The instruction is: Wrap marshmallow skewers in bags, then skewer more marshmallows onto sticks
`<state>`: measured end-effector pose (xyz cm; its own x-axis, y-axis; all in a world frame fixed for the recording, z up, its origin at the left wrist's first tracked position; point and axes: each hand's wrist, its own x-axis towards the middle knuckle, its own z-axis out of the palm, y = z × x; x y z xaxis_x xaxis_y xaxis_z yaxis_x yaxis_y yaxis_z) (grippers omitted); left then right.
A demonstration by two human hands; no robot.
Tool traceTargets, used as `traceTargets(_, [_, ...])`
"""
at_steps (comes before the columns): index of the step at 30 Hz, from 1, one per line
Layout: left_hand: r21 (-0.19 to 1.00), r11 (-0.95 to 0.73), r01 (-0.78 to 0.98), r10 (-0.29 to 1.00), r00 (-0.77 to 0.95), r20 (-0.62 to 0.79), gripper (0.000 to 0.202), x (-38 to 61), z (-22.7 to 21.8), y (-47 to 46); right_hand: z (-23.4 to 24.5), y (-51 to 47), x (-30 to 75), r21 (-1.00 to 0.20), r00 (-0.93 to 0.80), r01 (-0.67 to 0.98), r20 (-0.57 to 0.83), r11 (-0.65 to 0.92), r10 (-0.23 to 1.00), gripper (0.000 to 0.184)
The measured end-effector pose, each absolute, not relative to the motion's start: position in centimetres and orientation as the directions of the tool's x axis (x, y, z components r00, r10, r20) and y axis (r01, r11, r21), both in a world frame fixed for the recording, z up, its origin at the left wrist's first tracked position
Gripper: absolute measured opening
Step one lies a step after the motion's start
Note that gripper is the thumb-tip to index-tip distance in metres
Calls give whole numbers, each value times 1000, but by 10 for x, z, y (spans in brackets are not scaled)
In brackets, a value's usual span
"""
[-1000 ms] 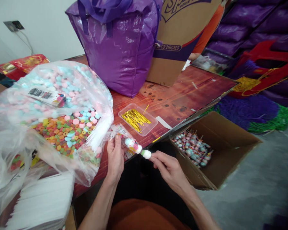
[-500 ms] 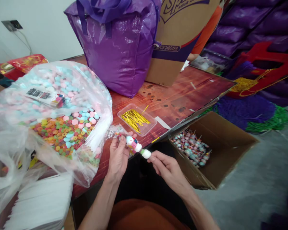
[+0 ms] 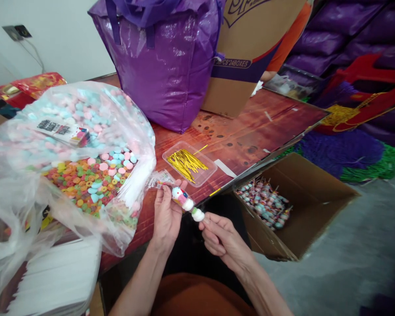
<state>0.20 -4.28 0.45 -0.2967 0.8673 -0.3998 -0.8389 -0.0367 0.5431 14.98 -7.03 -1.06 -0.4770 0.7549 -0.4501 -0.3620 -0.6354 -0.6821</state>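
A candy skewer [image 3: 187,204] of white, green, pink and multicoloured pieces stretches between my two hands. At its lower end my right hand [image 3: 219,235] is closed in a pinch. My left hand [image 3: 167,215] supports the upper end, with the thumb bent over a clear printed wrapper [image 3: 156,181] that sticks out past the fingers. How much of the skewer lies inside the wrapper I cannot tell. Just beyond my left hand, a clear plastic tray [image 3: 210,173] holds gold twist ties [image 3: 187,164].
To the left lies a big clear bag of pastel candies [image 3: 95,105] and gummy rings [image 3: 75,184], with white sticks [image 3: 134,182] on it. A purple bag [image 3: 161,74] and a carton [image 3: 228,92] stand behind. At right, an open box [image 3: 316,206] contains finished-looking skewers [image 3: 266,202].
The skewer and both hands have shifted slightly; my right hand sits a little lower and further left. The view has moved slightly too. Both hands keep their hold.
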Motion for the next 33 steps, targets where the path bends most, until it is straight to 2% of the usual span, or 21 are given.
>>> traceTargets(4, [584,-27,-812,876,-301,-378,30,4,5,-45,-15,-75,147,-687,-464,-367,-449,-627,764,37])
traceTargets(6, [647,-5,-763,888,-301,-349,32,4,4,-47,-15,-75,146,-748,-413,-326,-438,-579,798,37])
traceTargets(9, [735,23,-678,902,-303,-308,34,5,5,-49,-13,-75,145,-885,-315,-170,-368,-434,875,38])
traceTargets(11, [762,29,-647,907,-303,-292,34,4,6,-49,-12,-74,146,-967,-253,-5,-244,-253,936,35])
traceTargets(13, [769,37,-638,910,-296,-289,35,3,6,-48,-11,-73,148,-982,-223,186,-51,-9,974,30])
traceTargets(16, [764,64,-642,908,-281,-311,38,-1,7,-47,-9,-69,155,-872,-248,389,211,296,946,21])
traceTargets(19, [767,77,-638,900,-286,-328,41,-2,7,-47,-7,-64,162,-785,-270,448,338,428,902,18])
traceTargets(24, [794,66,-604,910,-290,-296,39,5,9,-50,-7,-64,156,-767,-262,487,329,418,907,22])
traceTargets(28, [780,72,-622,917,-265,-296,38,4,8,-49,-11,-68,146,-811,-287,427,299,401,910,22])
traceTargets(30, [753,80,-653,919,-243,-309,39,1,6,-48,-11,-69,145,-848,-326,386,242,362,914,22])
traceTargets(33, [739,73,-670,916,-249,-316,39,-3,4,-45,-9,-69,148,-921,-328,329,94,207,940,27])
